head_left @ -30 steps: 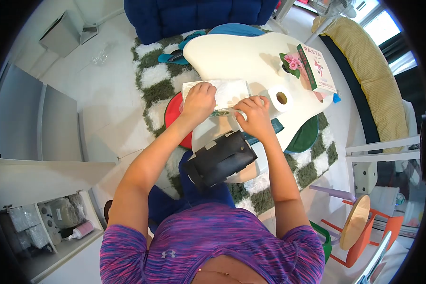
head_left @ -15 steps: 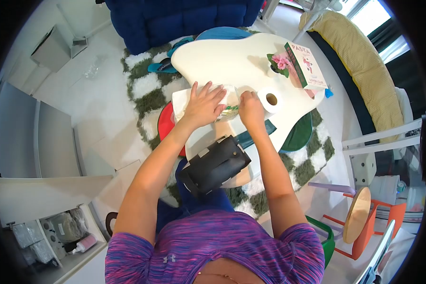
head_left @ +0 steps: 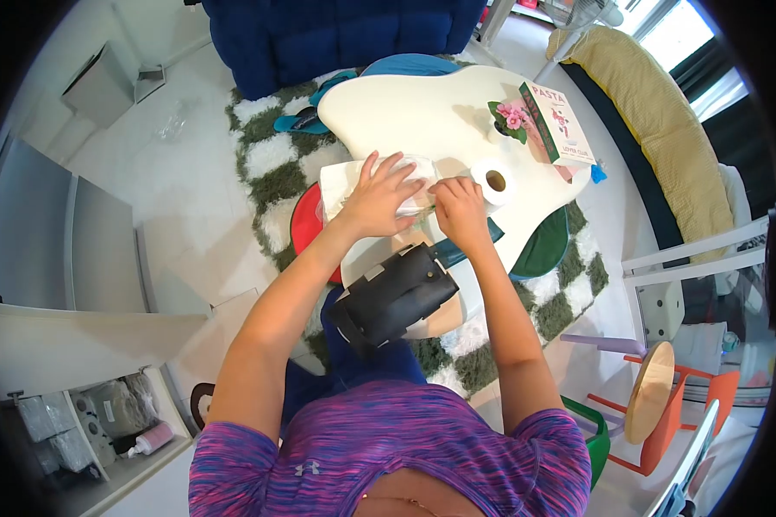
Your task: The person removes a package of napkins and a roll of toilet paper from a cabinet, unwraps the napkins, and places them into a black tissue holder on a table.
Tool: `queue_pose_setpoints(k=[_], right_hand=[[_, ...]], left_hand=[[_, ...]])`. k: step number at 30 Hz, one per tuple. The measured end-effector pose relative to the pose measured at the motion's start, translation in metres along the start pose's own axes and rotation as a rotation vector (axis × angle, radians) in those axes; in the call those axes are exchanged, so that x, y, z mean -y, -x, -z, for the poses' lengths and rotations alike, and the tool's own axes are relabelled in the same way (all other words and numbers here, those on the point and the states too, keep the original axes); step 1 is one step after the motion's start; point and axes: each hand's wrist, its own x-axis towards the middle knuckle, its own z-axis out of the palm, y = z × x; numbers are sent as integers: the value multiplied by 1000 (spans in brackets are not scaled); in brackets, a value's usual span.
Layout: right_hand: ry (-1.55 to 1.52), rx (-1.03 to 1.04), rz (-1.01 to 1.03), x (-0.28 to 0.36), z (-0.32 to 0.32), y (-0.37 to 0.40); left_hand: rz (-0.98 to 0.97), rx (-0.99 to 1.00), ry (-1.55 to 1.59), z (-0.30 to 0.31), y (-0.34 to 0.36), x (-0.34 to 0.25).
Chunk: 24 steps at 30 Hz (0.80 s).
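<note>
My left hand (head_left: 379,196) lies with fingers spread on a white pack in clear plastic wrap (head_left: 341,179), pressing it to the table. The pack looks like folded tissues, though its contents are partly covered. At its right end, my right hand (head_left: 462,207) has its fingers bent together on the plastic wrapper; the fingertips are partly hidden. Just right of that hand stands a white paper roll (head_left: 484,170). A black leather-like case (head_left: 394,295) with a snap button sits nearer my body at the table's front edge. A dark teal flat item (head_left: 449,252) lies beneath my right wrist.
The white wavy-edged table (head_left: 388,103) bears a potted pink flower (head_left: 510,117) and a PASTA box (head_left: 560,125) at the far right. Red (head_left: 304,226) and green (head_left: 543,246) round seats are tucked by its sides. A blue sofa (head_left: 336,43) stands behind.
My right hand's fingers have shifted left over the pack's end, covering the green print seen before. My left hand stays spread on the pack. The view has shifted slightly.
</note>
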Motion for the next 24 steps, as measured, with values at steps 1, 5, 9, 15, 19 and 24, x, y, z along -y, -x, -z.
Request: queue_pose_setpoints(k=[1, 5, 9, 15, 19, 24], right_hand=[[2, 40, 6, 0, -1, 3], [37, 52, -47, 1, 5, 3], [-48, 136, -204, -3, 1, 5], [-146, 68, -377, -13, -20, 23], [-201, 34, -403, -12, -23, 27], [-313, 93, -428, -16, -25, 26]], left_hand=[[-27, -86, 37, -2, 2, -3], [-4, -189, -17, -8, 14, -8], [-1, -281, 29, -8, 20, -10], [-4, -285, 2, -15, 6, -15], [-27, -293, -15, -21, 4, -21], [14, -311, -33, -20, 3, -30]])
